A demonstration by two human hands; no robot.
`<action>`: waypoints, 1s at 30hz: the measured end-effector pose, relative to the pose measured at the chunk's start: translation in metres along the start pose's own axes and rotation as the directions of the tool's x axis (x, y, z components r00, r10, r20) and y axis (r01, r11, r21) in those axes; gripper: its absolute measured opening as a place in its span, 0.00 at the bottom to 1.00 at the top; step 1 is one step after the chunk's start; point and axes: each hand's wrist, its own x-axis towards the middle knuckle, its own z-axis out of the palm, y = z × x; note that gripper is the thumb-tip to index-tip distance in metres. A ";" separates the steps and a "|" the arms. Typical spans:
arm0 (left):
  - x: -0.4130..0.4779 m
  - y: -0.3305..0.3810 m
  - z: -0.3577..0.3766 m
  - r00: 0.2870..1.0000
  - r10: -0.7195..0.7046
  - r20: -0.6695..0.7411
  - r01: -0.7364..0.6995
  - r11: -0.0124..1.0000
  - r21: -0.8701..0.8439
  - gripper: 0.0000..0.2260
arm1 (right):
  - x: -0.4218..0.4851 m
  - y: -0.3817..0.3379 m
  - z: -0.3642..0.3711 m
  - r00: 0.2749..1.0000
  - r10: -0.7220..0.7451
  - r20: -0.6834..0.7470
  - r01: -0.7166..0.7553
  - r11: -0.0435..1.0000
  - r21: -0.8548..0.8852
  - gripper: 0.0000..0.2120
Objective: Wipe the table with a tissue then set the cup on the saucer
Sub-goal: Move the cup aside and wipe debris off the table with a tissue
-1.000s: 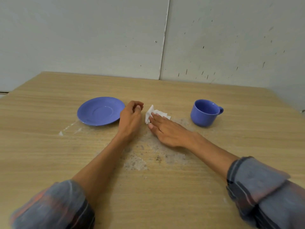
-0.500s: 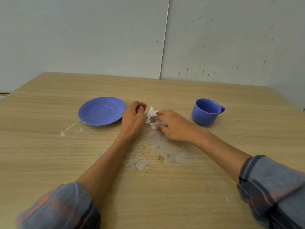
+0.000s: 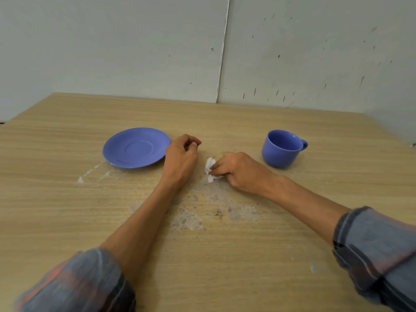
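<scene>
My right hand holds a crumpled white tissue pressed on the wooden table, between the saucer and the cup. Beside it, my left hand rests on the table as a loose fist holding nothing, touching the right edge of the blue saucer. The empty blue cup stands upright on the table to the right of my right hand, its handle pointing right. A whitish, speckled smear spreads over the table in front of both hands.
A thin white streak runs left of the saucer's front edge. A grey wall closes off the table's far edge. The table's left corner lies at the far left.
My right hand went from flat on the spread tissue to bunching it up, and has drawn it slightly toward me. My left hand has stayed by the saucer.
</scene>
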 end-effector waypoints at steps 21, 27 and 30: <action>-0.003 0.005 -0.002 1.000 -0.020 0.023 0.020 1.000 0.022 0.11 | 0.009 0.018 -0.002 0.918 0.376 -0.124 -0.386 0.919 -0.077 0.16; -0.002 0.004 0.000 0.999 -0.006 0.038 0.004 0.999 0.044 0.11 | -0.018 -0.010 0.008 0.988 0.142 -0.061 -0.149 0.980 -0.135 0.13; -0.004 0.006 0.000 0.999 0.006 0.052 -0.009 0.998 0.060 0.11 | -0.015 0.003 0.003 0.991 0.136 -0.008 -0.135 0.976 -0.169 0.15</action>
